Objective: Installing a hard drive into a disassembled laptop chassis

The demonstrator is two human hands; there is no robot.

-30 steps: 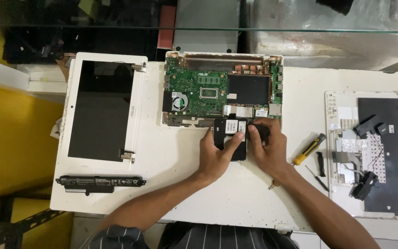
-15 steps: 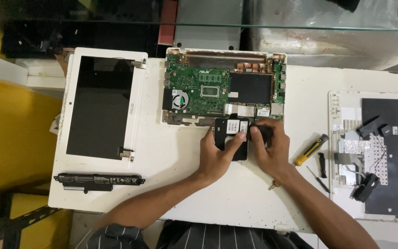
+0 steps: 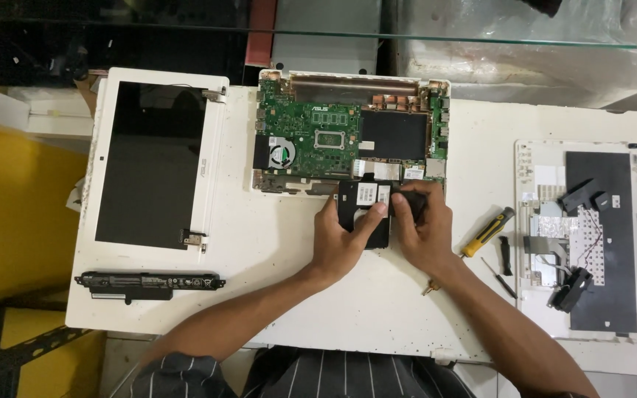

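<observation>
Almost nothing is moving since the earlier frames: the left hand (image 3: 340, 239) and right hand (image 3: 423, 228) are staying closed around the black hard drive (image 3: 363, 210), thumbs pressing on its top. The drive is lying on the white surface (image 3: 274, 243), touching the front edge of the opened laptop base (image 3: 348, 129), so the work is holding at this fiddly spot, with the yellow screwdriver (image 3: 486, 232) lying unused just right of the hands.
</observation>
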